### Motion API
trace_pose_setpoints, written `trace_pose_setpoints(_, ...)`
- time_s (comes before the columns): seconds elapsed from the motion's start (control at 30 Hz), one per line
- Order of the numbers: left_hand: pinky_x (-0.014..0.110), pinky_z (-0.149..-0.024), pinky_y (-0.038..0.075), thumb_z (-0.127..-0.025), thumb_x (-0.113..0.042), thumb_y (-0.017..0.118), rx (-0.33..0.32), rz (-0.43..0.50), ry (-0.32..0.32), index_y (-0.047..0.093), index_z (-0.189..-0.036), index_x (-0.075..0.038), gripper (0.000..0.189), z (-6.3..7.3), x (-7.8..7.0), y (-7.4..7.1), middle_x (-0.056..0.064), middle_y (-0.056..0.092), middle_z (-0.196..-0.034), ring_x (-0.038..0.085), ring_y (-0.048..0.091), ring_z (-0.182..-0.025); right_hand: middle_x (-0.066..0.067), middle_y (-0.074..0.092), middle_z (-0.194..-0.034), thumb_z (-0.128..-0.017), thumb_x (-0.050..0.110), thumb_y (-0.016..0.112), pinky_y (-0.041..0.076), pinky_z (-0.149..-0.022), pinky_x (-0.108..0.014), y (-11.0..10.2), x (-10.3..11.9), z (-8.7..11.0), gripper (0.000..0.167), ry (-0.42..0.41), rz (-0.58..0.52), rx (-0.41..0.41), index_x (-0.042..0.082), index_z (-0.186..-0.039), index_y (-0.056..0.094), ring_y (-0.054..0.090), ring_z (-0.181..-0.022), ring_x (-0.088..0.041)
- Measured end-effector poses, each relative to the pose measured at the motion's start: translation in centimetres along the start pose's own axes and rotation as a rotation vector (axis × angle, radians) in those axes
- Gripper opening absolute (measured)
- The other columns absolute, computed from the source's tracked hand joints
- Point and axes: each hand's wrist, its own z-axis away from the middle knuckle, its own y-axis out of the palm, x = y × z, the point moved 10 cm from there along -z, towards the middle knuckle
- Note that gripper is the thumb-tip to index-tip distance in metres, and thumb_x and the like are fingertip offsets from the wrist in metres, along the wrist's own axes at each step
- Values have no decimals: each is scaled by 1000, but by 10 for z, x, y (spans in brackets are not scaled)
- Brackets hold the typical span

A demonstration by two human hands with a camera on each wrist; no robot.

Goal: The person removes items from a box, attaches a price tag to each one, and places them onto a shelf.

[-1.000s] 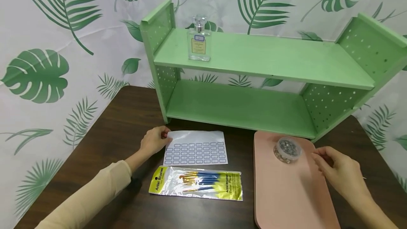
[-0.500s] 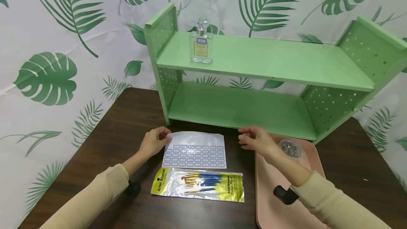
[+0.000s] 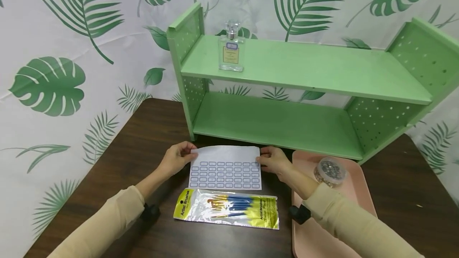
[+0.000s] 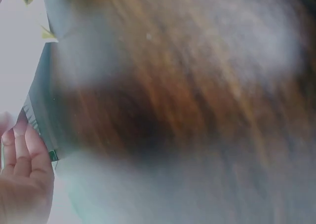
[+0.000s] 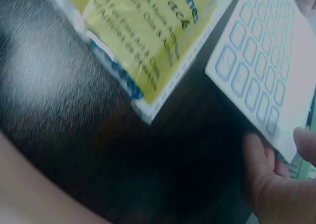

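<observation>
being pinched by thumbs and fingers of left hand (image 3: 177, 158) and right hand (image 3: 275, 161), a white paper sheet of blue-bordered labels (image 3: 226, 169) is held by its sides at a dark wooden table (image 3: 168, 239), between a clear-and-yellow plastic packet of brushes (image 3: 198, 209) and a green two-tier shelf (image 3: 279, 118). the sheet is apparently being steadied; an even grip seems called for next.

left wrist: label sheet (image 4: 19, 56) cut off | tabletop (image 4: 182, 95) blurred | head: tray (image 3: 319, 242) cut off
</observation>
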Motion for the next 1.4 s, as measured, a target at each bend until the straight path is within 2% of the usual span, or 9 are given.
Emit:
trace_pose_setpoints(0.2,23,-54,43,-89,-6,63,24,73,-22,62,-100,-1,12,1,1,2,13,61,-90,19,55,-72,-19,57,-98,-93,0,53,56,-73,-34,-3,-4,-2,31,13,1,-60,-10,-122,46,64,-83,-22)
trace_pose_setpoints(0.4,23,-65,51,-90,-4,61,38,159,-63,60,-105,3,17,1,4,4,14,62,-93,15,57,-75,-15,56,-94,-94,1,52,56,-68,-32,-9,-2,-1,23,-16,10,-80,-8,-115,50,62,-80,-18)
trace_pose_setpoints(0.57,27,-72,56,-91,-4,59,65,285,-142,56,-109,6,21,1,7,10,13,61,-96,12,60,-77,-10,55,-89,-94,2,52,55,-67,-28,-14,0,2,20,-25,-18,-79,-7,-112,50,59,-75,-13)
trace_pose_setpoints(0.67,28,-73,56,-91,-7,60,61,321,-193,57,-110,5,22,1,9,11,10,61,-94,11,61,-77,-8,55,-86,-94,2,52,55,-65,-26,-16,2,3,20,-23,-45,-71,-7,-112,49,58,-72,-10)
trace_pose_setpoints(0.77,29,-74,56,-92,-9,60,60,328,-208,57,-110,5,24,2,8,12,8,62,-93,10,61,-78,-7,55,-86,-94,2,52,54,-64,-24,-18,4,5,21,-25,-64,-61,-8,-112,48,58,-72,-9)
trace_pose_setpoints(0.97,29,-74,56,-93,-10,59,65,349,-194,55,-109,6,23,2,-1,14,7,60,-92,10,60,-78,-5,55,-87,-94,2,53,54,-64,-21,-24,5,7,24,-34,-83,-42,-9,-114,47,57,-73,-7)
trace_pose_setpoints(1.23,27,-70,56,-93,-9,58,64,354,-144,55,-108,7,22,3,-14,15,7,60,-90,9,60,-76,-6,57,-90,-95,4,52,54,-64,-20,-33,4,10,27,-17,-94,-23,-10,-117,45,60,-73,-6)
trace_pose_setpoints(1.4,28,-70,55,-93,-11,59,62,344,-148,57,-109,4,22,4,-20,17,7,61,-91,10,59,-77,-6,56,-92,-95,6,52,54,-67,-20,-40,3,12,29,5,-83,-27,-9,-119,45,59,-74,-7)
